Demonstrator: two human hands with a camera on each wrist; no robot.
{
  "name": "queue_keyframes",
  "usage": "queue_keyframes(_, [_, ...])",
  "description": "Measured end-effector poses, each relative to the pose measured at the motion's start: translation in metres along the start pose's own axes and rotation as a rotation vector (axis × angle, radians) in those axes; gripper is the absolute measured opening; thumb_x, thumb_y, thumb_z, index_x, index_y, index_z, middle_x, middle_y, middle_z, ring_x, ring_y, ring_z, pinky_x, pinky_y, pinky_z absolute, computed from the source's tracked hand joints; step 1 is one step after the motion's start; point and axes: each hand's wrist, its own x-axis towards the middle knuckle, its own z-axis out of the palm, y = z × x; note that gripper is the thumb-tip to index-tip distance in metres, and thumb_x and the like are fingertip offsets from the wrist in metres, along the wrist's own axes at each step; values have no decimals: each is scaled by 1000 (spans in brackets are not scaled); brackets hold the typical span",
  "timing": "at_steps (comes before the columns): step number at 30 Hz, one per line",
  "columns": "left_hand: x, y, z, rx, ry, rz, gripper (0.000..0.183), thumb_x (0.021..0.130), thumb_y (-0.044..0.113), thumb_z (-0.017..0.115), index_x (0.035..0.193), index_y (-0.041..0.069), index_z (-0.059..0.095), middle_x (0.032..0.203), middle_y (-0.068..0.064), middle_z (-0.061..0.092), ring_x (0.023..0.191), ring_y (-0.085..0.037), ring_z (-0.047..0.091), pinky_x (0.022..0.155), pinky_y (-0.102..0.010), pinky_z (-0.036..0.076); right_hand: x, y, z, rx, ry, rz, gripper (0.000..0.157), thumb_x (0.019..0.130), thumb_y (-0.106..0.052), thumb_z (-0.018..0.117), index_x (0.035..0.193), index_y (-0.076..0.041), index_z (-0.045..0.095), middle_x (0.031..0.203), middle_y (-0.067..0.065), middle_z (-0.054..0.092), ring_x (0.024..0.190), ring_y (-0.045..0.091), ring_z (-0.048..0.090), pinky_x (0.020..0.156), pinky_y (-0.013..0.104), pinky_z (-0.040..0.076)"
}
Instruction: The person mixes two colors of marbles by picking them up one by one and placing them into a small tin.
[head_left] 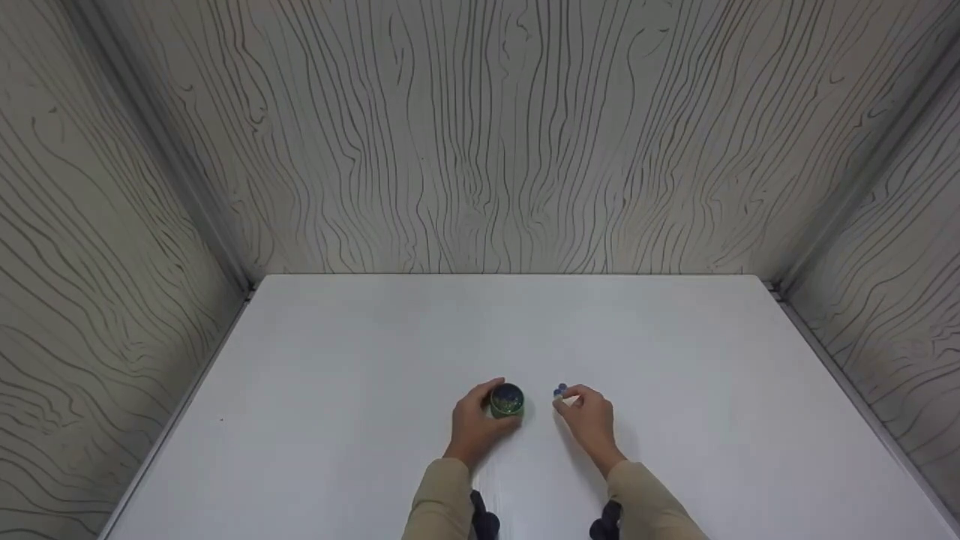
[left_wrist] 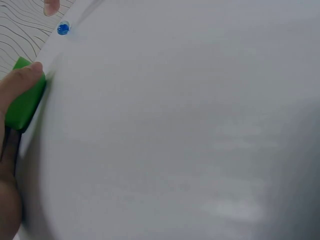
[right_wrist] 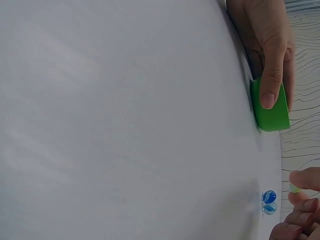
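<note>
My left hand holds a small green cup upright on the white table, fingers and thumb around its wall. Its inside looks dark with speckles in the head view, too small to tell what lies there. To the right of the cup, my right hand pinches a pale yellow-green marble between thumb and forefinger. Beside those fingertips, two marbles rest on the table: a deep blue marble and a clear marble with light blue swirls. In the left wrist view only one blue marble shows.
The white table reaches to a back wall with a wood-grain line pattern. Similar side walls stand left and right. Dark straps or mounts hang by both sleeves.
</note>
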Motion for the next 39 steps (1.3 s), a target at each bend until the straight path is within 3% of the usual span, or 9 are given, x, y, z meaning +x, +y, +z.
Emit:
queue_keyframes(6, [0,2,0,-1,-7,-18,64,69,22,85,128,13,61,127,-6,66,122,-25,61,110,-41,48,0,-4,2,7,-4,0,13,80,-8,71,89,1,69,58,-4,46,55,9,39,48,17,30])
queue_keyframes(24, [1,-5,1,28,3,19,63,71,25,84,128,13,61,126,-7,67,120,-27,62,106,-41,50,-1,-15,8,14,7,-48,13,80,-8,72,88,1,69,62,0,53,56,8,41,49,16,32])
queue_keyframes(32, [0,0,0,-6,-17,-18,63,72,25,83,129,14,59,130,-6,65,124,-26,59,111,-42,46,-2,-18,11,11,16,-115,13,79,-7,73,87,2,69,61,2,53,55,7,40,50,17,34])
queue_keyframes(39, [0,1,-1,-2,-8,-22,62,71,24,83,128,15,60,128,-6,66,123,-25,60,110,-42,47,-2,-23,13,20,1,-98,13,80,-7,72,88,2,70,62,2,51,57,8,39,50,17,32])
